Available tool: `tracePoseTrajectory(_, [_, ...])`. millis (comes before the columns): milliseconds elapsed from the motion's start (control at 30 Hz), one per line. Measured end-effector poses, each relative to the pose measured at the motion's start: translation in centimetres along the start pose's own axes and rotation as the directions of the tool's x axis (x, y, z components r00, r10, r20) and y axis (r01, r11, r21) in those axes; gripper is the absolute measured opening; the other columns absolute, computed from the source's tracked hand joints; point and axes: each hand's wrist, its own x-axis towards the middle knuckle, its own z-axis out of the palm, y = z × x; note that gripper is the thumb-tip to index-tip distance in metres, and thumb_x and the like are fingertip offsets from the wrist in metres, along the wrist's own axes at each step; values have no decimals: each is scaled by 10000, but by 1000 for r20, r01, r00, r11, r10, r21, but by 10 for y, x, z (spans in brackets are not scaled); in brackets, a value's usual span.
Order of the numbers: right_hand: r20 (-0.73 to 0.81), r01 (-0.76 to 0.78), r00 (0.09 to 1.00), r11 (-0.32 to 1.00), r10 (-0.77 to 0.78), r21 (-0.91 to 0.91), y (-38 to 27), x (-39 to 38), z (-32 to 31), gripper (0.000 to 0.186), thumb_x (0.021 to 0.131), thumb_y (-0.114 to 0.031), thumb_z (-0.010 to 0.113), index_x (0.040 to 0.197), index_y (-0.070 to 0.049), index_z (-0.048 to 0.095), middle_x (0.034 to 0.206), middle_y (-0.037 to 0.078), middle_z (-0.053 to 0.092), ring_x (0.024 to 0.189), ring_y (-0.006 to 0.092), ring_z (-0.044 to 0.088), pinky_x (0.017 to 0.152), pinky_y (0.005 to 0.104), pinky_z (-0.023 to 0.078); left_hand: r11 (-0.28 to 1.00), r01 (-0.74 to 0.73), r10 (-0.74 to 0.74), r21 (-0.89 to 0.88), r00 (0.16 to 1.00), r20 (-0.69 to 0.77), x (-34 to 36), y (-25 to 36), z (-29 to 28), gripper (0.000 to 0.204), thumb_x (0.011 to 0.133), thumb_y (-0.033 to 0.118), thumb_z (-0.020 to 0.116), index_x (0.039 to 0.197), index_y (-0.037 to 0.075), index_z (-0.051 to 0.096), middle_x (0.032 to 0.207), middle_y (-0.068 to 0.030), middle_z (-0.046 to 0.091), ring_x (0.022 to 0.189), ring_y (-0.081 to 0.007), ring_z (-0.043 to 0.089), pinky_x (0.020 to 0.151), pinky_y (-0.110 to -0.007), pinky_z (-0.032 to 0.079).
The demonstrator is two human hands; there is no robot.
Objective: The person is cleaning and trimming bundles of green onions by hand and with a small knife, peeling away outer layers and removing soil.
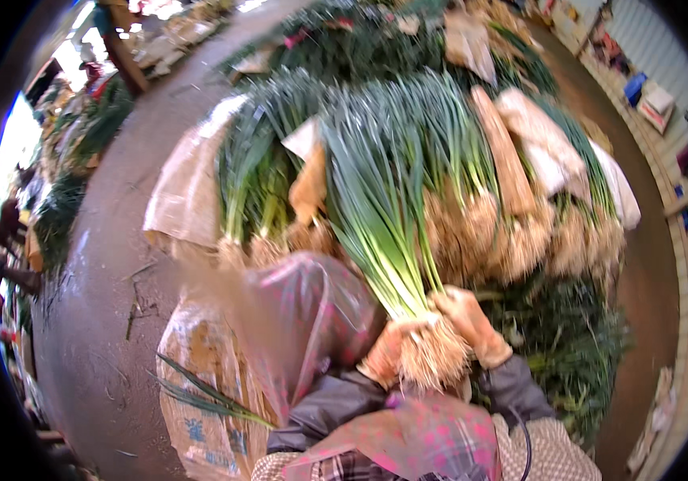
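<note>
The grey floor (119, 264) is stretching out at nine o'clock. A row of green onion bundles (480, 228) is spreading from ten to three. I'm holding one bigger-looking bundle (388, 240), its roots hanging at five; my left hand (386, 349) is gripping its base at five, my right hand (472, 323) at four.

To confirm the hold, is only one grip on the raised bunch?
No, the left grip and the right grip both hold the bunch near its roots.
</note>
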Motion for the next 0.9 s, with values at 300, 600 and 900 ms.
tracePoseTrajectory(300, [-70,-432,643,436,763,789,53,-8,-29,303,1018,-230,491,1017,9,678,907,44,682,664,65,521,588,206,435,969,-208,234,-133,945,230,8,-12,-14,462,769,116,643,1202,37,500,987,-93,565,852,-206,594,793,-338,529])
tracePoseTrajectory(600, [303,-529,750,258,588,809,18,9,29,300,1018,-270,520,1101,-10,645,888,19,665,786,67,592,679,210,466,950,-233,237,207,972,6,11,-13,-22,368,843,165,607,1177,16,576,970,-66,646,863,-156,629,784,-265,505])
tracePoseTrajectory(900, [396,-463,872,225,287,857,23,13,17,485,906,-417,665,1130,12,642,907,11,653,826,100,605,760,251,483,963,-267,271,-44,949,163,-2,-5,-5,453,823,191,629,1225,31,497,1080,-114,593,985,-234,613,880,-371,525])
